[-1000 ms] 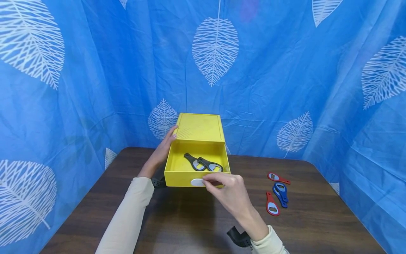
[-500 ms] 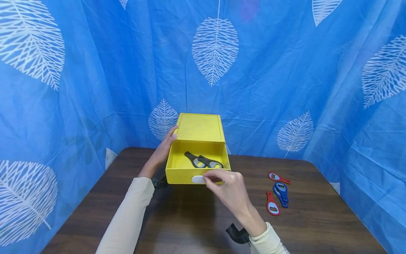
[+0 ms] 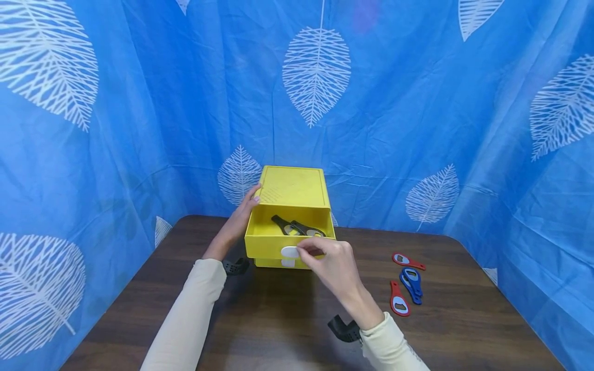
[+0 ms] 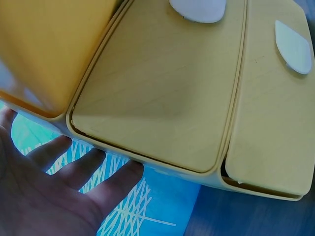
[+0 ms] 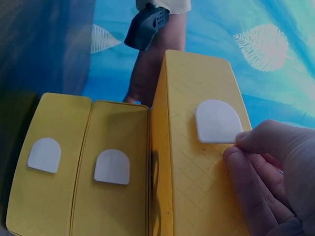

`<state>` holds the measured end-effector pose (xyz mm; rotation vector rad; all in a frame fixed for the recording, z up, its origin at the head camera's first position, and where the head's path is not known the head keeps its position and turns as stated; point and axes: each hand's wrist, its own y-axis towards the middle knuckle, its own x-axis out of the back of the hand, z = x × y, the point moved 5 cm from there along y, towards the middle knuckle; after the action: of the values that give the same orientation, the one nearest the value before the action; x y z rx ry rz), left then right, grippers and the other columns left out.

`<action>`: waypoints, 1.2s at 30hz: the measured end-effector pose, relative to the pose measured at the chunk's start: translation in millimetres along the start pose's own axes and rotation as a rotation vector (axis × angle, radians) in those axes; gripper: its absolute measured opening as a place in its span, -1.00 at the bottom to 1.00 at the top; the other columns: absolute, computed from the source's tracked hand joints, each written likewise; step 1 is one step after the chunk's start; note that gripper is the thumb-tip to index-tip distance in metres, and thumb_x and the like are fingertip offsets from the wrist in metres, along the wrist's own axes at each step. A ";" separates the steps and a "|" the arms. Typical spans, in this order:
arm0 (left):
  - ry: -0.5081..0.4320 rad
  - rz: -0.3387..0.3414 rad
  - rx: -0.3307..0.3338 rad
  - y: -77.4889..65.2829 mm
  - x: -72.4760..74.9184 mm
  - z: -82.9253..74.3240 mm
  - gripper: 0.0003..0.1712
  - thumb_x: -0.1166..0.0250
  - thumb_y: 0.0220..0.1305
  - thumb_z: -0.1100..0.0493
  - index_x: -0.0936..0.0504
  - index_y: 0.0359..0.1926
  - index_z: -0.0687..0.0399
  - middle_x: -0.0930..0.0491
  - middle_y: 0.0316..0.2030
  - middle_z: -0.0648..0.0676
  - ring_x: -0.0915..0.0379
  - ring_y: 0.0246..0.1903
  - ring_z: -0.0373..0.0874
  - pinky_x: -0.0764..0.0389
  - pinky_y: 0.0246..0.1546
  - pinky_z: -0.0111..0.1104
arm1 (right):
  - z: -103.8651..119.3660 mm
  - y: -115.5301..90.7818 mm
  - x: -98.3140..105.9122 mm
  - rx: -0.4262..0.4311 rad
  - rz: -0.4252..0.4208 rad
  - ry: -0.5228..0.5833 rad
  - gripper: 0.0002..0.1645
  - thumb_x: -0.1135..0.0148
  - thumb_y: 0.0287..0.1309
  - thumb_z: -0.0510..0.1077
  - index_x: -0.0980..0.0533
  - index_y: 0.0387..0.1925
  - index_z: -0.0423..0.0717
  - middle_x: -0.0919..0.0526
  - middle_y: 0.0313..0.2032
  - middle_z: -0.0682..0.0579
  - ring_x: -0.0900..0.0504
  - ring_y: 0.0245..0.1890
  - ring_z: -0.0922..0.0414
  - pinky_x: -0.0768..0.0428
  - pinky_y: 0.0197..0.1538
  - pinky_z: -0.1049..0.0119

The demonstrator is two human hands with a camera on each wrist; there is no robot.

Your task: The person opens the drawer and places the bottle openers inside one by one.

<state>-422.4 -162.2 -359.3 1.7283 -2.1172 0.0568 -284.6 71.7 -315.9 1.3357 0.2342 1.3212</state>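
Observation:
A yellow drawer cabinet [image 3: 294,185] stands on the table with its top drawer [image 3: 264,247] pulled partway out. Inside that drawer lie two black bottle openers [image 3: 282,224], one overlapping the other. My right hand [image 3: 336,265] pinches the white pull tab [image 5: 219,120] on the drawer's front between thumb and fingers. Against the cabinet's left side rests my left hand [image 3: 235,224]; its fingers [image 4: 115,187] are extended and spread along the wall in the left wrist view. Below the top drawer, two lower drawers [image 5: 110,206] sit closed, each with a white tab.
Right of the cabinet, two red bottle openers [image 3: 398,304] and overlapping blue ones [image 3: 412,278] lie on the dark wooden table [image 3: 274,330]. A blue curtain [image 3: 385,129] with white leaf prints hangs behind and along both sides.
The top drawer has slid inward toward the cabinet, its black bottle openers and my right hand moving with it. A lower drawer's front now shows beneath it. My left hand has stayed in place.

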 end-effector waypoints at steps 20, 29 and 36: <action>-0.012 0.005 -0.002 3.2 0.7 0.9 -0.23 0.24 0.57 -0.30 0.18 0.67 -0.34 0.19 0.64 0.19 -0.18 0.39 0.34 -0.20 0.43 0.28 | -20.9 21.8 -14.0 -0.033 0.011 -0.009 -0.95 -0.48 0.11 -0.29 -0.77 -0.36 -0.09 -0.82 -0.41 0.08 -0.78 -0.43 0.23 -0.73 -0.30 0.38; -0.009 -0.003 -0.004 1.7 -0.3 -3.6 -0.25 0.23 0.58 -0.26 0.14 0.67 -0.28 0.25 0.66 0.16 0.07 0.54 0.34 0.00 0.46 0.36 | -29.2 29.6 -18.3 -0.065 0.028 -0.018 -0.92 -0.46 0.12 -0.31 -0.77 -0.36 -0.09 -0.82 -0.40 0.07 -0.78 -0.43 0.23 -0.73 -0.31 0.36; 0.004 -0.011 -0.003 1.4 -1.2 -4.2 -0.25 0.24 0.59 -0.26 0.14 0.67 -0.29 0.27 0.66 0.14 0.18 0.58 0.33 0.08 0.47 0.38 | -35.6 35.2 -21.4 -0.082 0.034 -0.033 -0.93 -0.46 0.13 -0.30 -0.77 -0.35 -0.09 -0.82 -0.40 0.06 -0.77 -0.43 0.22 -0.72 -0.31 0.33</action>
<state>-422.4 -159.6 -355.6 1.7374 -2.1036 0.0541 -338.3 64.4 -311.3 1.2960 0.1344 1.3222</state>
